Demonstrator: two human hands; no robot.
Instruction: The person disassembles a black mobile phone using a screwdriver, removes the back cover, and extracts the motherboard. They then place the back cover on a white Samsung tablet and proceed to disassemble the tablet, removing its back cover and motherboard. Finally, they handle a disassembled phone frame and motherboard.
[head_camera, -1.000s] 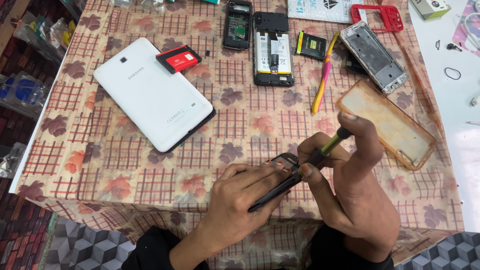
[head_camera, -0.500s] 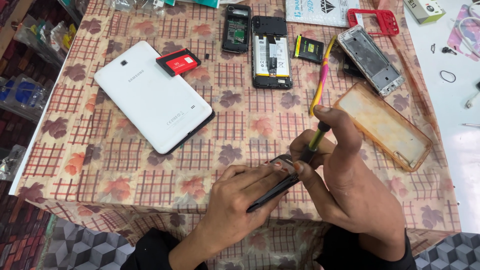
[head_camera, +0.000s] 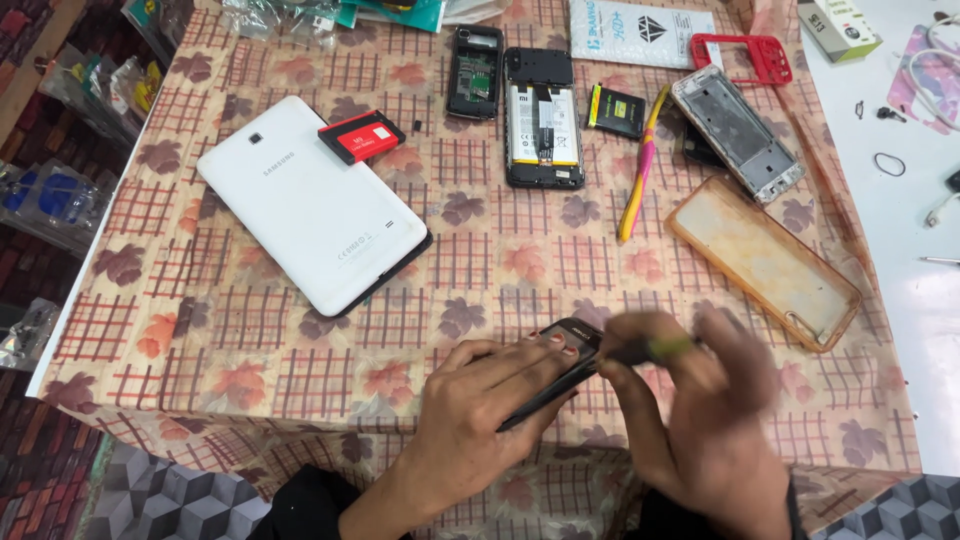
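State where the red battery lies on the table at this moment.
In the head view, the red battery lies at upper left, resting on the top right corner of the white tablet, left of the small dark opened phone.

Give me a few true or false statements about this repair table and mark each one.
1. The left hand steadies a small dark phone. True.
2. The white tablet lies screen up. False: its back faces up.
3. The right hand holds a tool with a green band. True.
4. The red battery rests partly on the tablet. True.
5. The clear orange-rimmed case sits left of the tablet. False: it lies to its right.
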